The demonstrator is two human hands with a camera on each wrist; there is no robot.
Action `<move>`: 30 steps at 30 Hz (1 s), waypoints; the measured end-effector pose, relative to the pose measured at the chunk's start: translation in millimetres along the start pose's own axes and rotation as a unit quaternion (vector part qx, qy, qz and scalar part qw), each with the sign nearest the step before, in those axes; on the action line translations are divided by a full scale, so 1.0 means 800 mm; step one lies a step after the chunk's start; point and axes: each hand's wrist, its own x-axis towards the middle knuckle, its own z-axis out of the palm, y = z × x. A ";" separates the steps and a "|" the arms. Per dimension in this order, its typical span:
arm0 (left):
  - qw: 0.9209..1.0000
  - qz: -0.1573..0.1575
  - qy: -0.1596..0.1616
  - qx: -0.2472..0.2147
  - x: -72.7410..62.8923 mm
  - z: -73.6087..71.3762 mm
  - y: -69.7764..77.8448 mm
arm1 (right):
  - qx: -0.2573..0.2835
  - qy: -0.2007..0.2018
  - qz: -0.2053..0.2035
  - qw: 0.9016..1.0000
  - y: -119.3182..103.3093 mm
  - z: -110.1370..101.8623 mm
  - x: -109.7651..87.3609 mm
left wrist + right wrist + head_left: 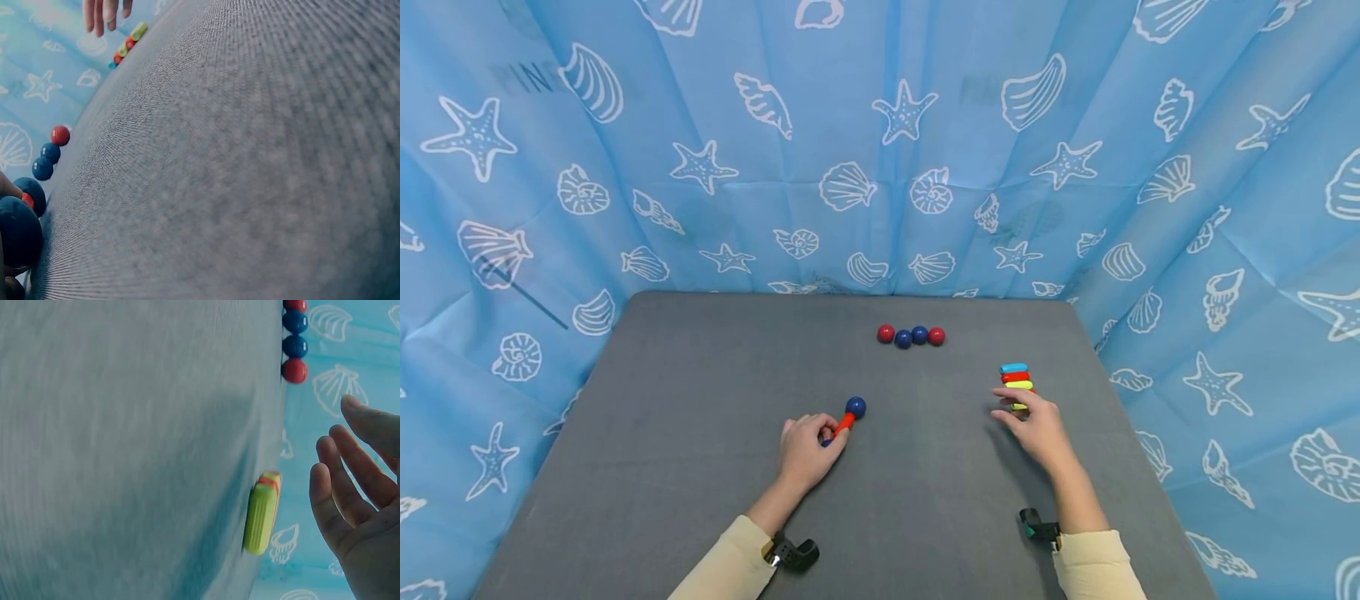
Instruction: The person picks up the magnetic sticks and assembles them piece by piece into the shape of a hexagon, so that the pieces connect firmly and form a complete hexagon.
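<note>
My left hand (807, 450) grips a red rod (845, 425) low over the grey table. A dark blue ball (855, 407) sits on the rod's far end. Another blue ball (20, 231) is at its near end, large in the left wrist view and mostly covered by the fingers in the head view. On the right, my right hand (1036, 425) hovers over a row of coloured rods (1015, 377) in blue, red and yellow. Its fingers are spread, and in the right wrist view they stand apart from the yellow rod (261, 519).
Two red and two blue balls lie in a row near the table's back, with a red ball (886, 334) at the left end and a blue ball (903, 339) beside it. A blue shell-print curtain (895, 225) hangs behind the grey table (700, 358) and along its sides.
</note>
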 end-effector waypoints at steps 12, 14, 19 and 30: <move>1.000 -0.007 -0.004 -0.006 0.000 -0.004 0.003 | -0.049 0.018 0.040 0.998 0.019 -0.025 -0.003; 1.000 -0.005 -0.001 -0.004 0.000 -0.003 0.003 | -0.061 0.017 0.055 0.996 0.022 -0.030 -0.002; 1.000 -0.004 -0.001 -0.002 0.001 -0.001 0.003 | -0.072 0.010 0.082 0.994 0.036 -0.041 0.001; 1.000 0.005 0.008 0.002 -0.001 -0.002 0.003 | -0.107 -0.059 0.120 0.985 0.057 -0.043 0.006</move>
